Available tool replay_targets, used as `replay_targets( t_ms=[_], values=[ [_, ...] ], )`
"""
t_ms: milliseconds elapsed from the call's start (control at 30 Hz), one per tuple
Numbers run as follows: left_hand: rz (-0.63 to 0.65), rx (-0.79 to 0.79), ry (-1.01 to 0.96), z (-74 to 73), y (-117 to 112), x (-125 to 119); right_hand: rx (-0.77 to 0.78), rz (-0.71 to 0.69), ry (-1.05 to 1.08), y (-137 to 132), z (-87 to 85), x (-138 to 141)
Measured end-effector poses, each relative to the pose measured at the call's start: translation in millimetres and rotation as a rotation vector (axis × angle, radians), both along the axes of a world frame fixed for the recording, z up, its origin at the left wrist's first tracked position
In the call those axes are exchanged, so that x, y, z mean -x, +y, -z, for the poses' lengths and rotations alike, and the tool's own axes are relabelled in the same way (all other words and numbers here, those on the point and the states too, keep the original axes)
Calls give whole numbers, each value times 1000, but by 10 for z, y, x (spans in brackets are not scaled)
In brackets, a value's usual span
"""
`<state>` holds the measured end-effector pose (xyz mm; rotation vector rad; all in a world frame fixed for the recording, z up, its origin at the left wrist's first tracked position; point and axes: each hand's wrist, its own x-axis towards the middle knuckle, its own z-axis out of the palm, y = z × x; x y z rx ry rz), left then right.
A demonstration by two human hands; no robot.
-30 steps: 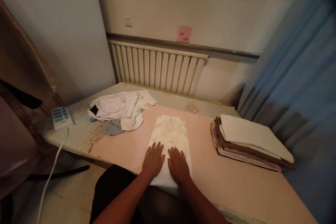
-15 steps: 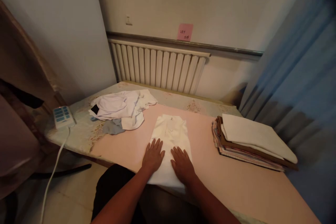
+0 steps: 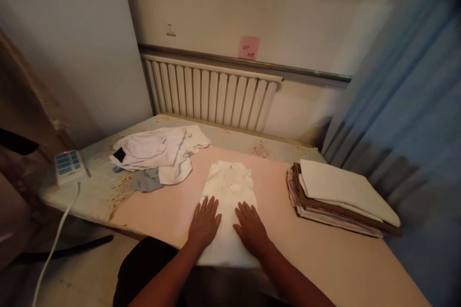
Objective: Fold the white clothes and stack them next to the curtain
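I see the left hand [image 3: 204, 223] and right hand [image 3: 251, 228] pressed flat, fingers spread, on the folded white shirt [image 3: 228, 192]. Left of shirt: unfolded clothes pile [image 3: 160, 151]. Right: folded stack [image 3: 338, 194].

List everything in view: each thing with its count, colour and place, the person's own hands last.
folded shirt: one, white, centre of the pink table top, collar away from the person
loose clothes: one heap, white and grey, back left of the table
folded stack: one, cream on brown and striped layers, right side of the table
table: one, pink top with a pale floral border
power strip: one, white with blue sockets, left edge, white cord hanging down
radiator: one, white, on the wall behind
note: one, pink, above the radiator
curtain: one, blue, right
left hand: flat on the shirt
right hand: flat on the shirt
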<state>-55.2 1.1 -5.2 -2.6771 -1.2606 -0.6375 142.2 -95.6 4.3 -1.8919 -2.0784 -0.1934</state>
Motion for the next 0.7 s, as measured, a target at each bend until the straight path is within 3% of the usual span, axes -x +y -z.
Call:
replay_targets(
  t_ms=[367, 567, 633, 700],
  values=[
    [-8, 37, 14, 15, 43, -7, -55, 72, 8, 686, 132, -322],
    [-10, 26, 14, -7, 59, -25, -45, 4, 17, 1028, 73, -462],
    [-12, 14, 9, -15, 58, -31, -35, -37, 79, 1122, 44, -517],
    [-12, 8, 5, -14, 59, -33, -56, 14, 205, 1202, 11, -606]
  ],
)
